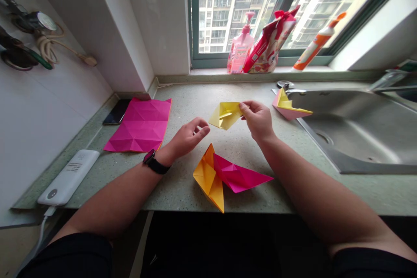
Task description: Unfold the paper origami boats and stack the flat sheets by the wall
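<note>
My right hand (259, 119) pinches the right corner of a folded yellow paper (227, 115) between thumb and fingers, above the counter. Close to that paper's left tip is my left hand (192, 135), its fingers loosely curled, a gap by the thumb, and nothing visible in it. Below my hands, near the counter's front edge, lie an orange folded paper boat (210, 178) and a magenta folded paper boat (239, 174), touching each other. A pink and yellow paper boat (289, 106) rests by the sink's left rim. To the left lies a creased magenta sheet (140, 124) with an orange underside.
A dark phone (115, 112) lies partly under the magenta sheet. At the left is a white power bank (70, 178) with a cable. The steel sink (365, 134) takes up the right side. A pink pump bottle (240, 50), red bag (272, 43) and orange-white bottle (314, 47) stand on the windowsill.
</note>
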`<state>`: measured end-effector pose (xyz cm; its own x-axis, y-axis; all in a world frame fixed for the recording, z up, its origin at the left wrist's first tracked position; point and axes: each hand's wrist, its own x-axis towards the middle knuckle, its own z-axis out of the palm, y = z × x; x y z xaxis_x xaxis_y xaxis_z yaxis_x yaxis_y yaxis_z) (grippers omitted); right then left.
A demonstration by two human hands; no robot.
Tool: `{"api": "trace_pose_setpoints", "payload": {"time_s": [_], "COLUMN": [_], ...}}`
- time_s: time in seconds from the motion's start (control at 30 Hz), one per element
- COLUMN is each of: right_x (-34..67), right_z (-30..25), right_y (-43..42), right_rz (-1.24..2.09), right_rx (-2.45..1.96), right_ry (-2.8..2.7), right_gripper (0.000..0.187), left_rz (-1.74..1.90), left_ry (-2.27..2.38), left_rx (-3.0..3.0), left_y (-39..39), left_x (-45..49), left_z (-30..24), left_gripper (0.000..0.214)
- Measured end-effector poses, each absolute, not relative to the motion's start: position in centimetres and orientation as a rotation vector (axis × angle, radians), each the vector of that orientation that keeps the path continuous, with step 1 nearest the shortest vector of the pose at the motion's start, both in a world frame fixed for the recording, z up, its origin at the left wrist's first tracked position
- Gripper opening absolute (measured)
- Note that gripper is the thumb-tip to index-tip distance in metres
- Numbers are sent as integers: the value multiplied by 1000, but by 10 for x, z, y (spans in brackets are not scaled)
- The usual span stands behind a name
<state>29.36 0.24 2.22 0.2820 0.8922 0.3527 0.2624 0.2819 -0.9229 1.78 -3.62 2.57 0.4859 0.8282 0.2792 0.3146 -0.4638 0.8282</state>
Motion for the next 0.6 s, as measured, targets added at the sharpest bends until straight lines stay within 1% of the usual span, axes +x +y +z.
{"api": "trace_pose_setpoints", "payload": {"time_s": [0.07, 0.23, 0.4, 0.6], "right_x": [293, 288, 280, 274], "right_z": [18, 13, 12, 14], "right_y": [2, -3, -5, -11], "right_rz": [534, 487, 566, 619], "right_rx": [-1312, -1393, -1308, -1201], "right_ry": [-1325, -1474, -1613, -1733], "right_gripper": [41, 36, 34, 32], "left_rz": [987, 936, 936, 985], "left_ry": [1015, 1145, 1208, 1286], "left_rx": [1886, 1884, 1862, 1873], "left_y": [-32, -27, -20, -10], "left_x": [18, 21, 20, 14], "left_z": [22, 17, 14, 12], "left_gripper": [50, 60, 45, 40]}}
